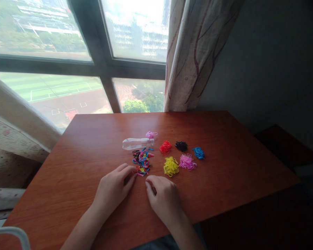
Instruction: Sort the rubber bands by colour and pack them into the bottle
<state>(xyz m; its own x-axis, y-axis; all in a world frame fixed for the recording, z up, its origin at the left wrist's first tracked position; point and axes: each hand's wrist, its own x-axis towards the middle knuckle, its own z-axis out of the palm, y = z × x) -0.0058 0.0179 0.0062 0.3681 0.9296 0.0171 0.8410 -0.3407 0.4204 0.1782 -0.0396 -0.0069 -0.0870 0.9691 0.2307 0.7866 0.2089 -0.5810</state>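
Observation:
On the wooden table (224, 180) lies a mixed heap of small coloured rubber bands (142, 160). To its right are sorted little piles: red (165, 147), black (181, 146), blue (198, 152), yellow (170, 166) and pink (187, 162). A clear plastic bottle (136, 143) lies on its side behind the heap, with its pink cap (150, 134) beside it. My left hand (114, 189) rests on the table, fingers loosely stretched, tips at the heap's near edge. My right hand (163, 196) lies curled just below the heap; what its fingers hold, if anything, is hidden.
A window (94, 52) and a patterned curtain (195, 55) stand behind the table. A dark wall is at the right, with a low dark surface (284, 146) beside the table. A white curved rim (13, 236) shows at bottom left.

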